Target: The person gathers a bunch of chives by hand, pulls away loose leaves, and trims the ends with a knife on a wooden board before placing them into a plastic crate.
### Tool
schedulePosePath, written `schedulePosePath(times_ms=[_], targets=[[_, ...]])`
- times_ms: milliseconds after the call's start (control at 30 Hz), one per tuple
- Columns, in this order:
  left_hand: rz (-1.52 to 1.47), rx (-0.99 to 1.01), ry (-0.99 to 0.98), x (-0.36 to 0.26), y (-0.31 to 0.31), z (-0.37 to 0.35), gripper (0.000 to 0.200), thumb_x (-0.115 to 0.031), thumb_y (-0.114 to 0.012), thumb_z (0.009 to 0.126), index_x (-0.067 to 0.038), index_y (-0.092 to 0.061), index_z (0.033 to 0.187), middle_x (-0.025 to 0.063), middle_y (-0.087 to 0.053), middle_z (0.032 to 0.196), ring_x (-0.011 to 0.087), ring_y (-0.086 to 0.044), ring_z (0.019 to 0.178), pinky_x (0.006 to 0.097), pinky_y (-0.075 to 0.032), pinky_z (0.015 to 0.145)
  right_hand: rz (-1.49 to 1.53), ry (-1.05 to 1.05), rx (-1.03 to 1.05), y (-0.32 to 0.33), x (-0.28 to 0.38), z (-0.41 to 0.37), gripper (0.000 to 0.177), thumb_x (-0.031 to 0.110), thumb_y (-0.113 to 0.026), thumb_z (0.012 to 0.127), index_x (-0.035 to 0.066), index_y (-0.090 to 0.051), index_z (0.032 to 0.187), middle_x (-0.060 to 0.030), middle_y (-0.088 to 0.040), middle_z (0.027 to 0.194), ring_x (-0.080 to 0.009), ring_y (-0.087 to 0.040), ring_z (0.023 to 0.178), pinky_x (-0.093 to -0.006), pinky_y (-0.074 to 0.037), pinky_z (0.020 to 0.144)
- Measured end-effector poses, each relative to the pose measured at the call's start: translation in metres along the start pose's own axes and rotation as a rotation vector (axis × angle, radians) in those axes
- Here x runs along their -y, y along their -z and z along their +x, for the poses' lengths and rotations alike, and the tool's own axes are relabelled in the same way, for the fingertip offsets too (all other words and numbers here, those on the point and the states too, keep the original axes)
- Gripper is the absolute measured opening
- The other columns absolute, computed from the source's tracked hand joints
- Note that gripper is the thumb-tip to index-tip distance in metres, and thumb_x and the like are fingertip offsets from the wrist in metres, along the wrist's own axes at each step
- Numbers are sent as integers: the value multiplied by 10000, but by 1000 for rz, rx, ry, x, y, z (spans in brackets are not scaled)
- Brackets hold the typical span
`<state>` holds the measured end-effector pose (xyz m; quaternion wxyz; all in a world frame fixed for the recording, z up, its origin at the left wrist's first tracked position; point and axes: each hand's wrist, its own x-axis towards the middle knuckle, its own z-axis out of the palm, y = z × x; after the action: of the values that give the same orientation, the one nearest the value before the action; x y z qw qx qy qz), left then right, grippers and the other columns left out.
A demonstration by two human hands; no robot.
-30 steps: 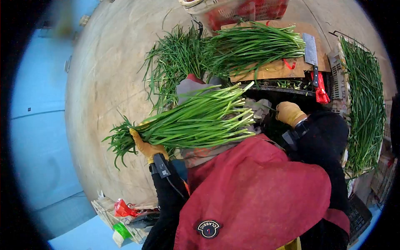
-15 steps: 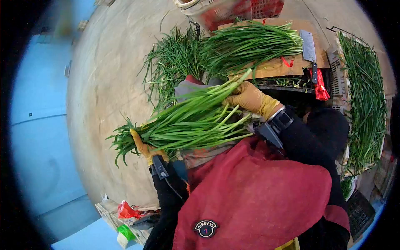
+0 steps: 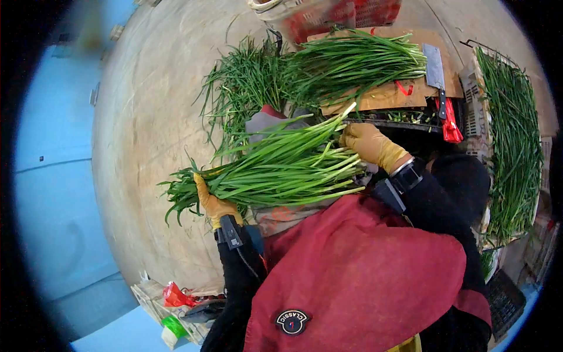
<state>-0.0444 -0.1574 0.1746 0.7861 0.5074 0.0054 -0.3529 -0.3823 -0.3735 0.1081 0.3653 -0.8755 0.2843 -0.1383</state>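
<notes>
Head camera looks down at a person in a red apron (image 3: 363,264) who holds a bundle of green onions (image 3: 281,167) across the lap, nearly level, leafy tips to the person's left and pale cut ends to the right. The left hand (image 3: 214,205), in a yellow glove, is closed around the bundle near its leafy end and bears its weight. The right hand (image 3: 366,142), gloved too, sits at the bundle's cut ends with its fingers curled around a few stalks there; one stalk sticks up above the rest.

Beyond the bundle lies a board (image 3: 387,97) with a heap of greens (image 3: 346,58) and a cleaver (image 3: 437,73) on it. Right of the bundle stands a crate (image 3: 510,135) filled with more greens. Left of the bundle is bare floor (image 3: 146,117).

The step in hand looks like gathering and evening up the stalks into one bunch. I judge the next move calls for a firm left-hand grip while the right hand presses the loose ends flush.
</notes>
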Motion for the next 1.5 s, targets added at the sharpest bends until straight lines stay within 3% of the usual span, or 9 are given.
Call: schedulePosePath(times_ms=[133,300,433,533,667,833,1033,1167,1500], targets=[[-37,45,5,1,-8,-5,513,-518,-599,883,-44,-632,1077,143,-656,1097,327,-624,979,499,-506,868,114,-533,75,32,-16,-28,223,182,-573,830,33,-692,946,-169,-679,926,-341,-644,883,-408,-513,774],[-19,23,64,2,-7,-19,518,-512,-585,891,-49,-622,1120,137,-647,1139,332,-614,1021,488,-498,908,-404,-362,714,29,-59,-80,277,257,-613,799,73,-702,986,-154,-668,987,-349,-628,951,-434,-510,837],[44,-140,31,8,-13,-34,436,-484,-592,897,-71,-646,1028,122,-666,1046,295,-627,948,456,-511,868,-181,-359,232,46,-24,-74,301,271,-575,848,41,-693,1003,-186,-673,1007,-366,-629,989,-431,-504,864],[41,-116,-24,14,4,-24,495,-503,-516,924,-67,-609,1139,139,-635,1176,332,-611,1047,491,-495,910,438,-365,76,43,-18,-59,340,290,-582,886,12,-678,1057,-163,-681,1003,-294,-648,950,-379,-505,848],[32,-76,-3,16,24,-14,509,-510,-476,937,-58,-606,1130,154,-632,1182,330,-611,1052,494,-483,930,937,-455,105,47,28,-44,374,289,-594,920,14,-629,1172,-51,-680,963,-114,-614,859,-254,-493,712],[3,-77,38,14,18,-19,516,-506,-453,944,-51,-604,1137,162,-629,1188,339,-606,1063,493,-476,942,1112,-451,-5,19,38,-30,271,136,-647,876,-28,-635,1091,-43,-682,901,-113,-613,756,-251,-500,701],[-10,-98,13,11,5,-29,521,-493,-436,951,-45,-598,1162,159,-634,1172,334,-612,1044,476,-487,930,478,-103,-565,50,55,-35,162,145,-668,822,46,-695,948,-103,-655,795,-226,-645,773,-332,-521,700],[-24,-106,-7,12,2,-29,515,-487,-440,952,-44,-598,1163,154,-630,1172,324,-613,1040,477,-488,924,-102,-43,-119,61,100,-23,236,320,-602,831,109,-659,921,-129,-643,812,-351,-630,838,-475,-508,706],[-69,-119,-11,5,-10,-38,398,-437,-607,899,-64,-633,1036,112,-661,1073,297,-628,977,476,-502,896,-14,215,-212,18,92,1,132,207,-629,796,78,-655,808,-120,-645,775,-331,-644,769,-435,-522,674]])
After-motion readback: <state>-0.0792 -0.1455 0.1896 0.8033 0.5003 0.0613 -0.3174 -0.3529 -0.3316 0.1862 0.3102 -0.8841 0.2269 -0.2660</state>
